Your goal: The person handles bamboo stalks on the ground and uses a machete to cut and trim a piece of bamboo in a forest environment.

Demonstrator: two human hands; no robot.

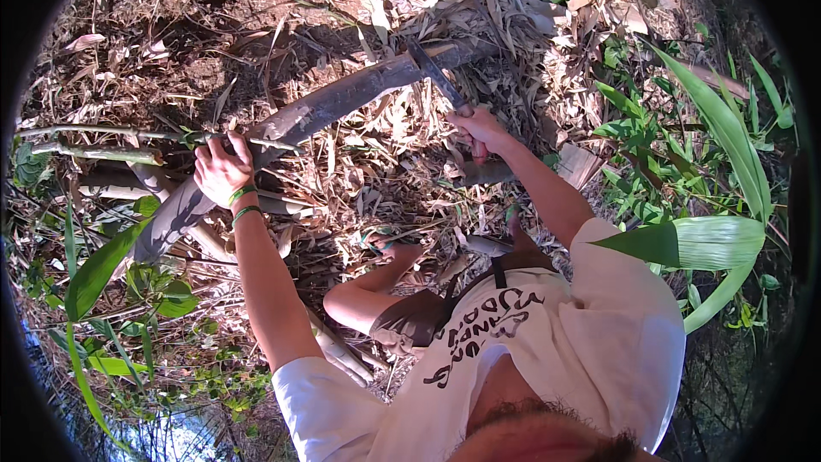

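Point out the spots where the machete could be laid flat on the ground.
Open leaf litter lies between the bamboo pole and the bent knee, below the right hand. Bare soil lies above the pole, upper left. Crowded: thin stems beside the left hand, green plants at right.

A person crouched over a long pole (316, 111) lying across leaf litter (376, 162).
The pole runs from lower left to upper right. The left hand (221, 169) rests on it at left; the right hand (479, 130), further right, holds a blade (434, 73) against its upper end. Broad leaves (718, 145) stand at right.
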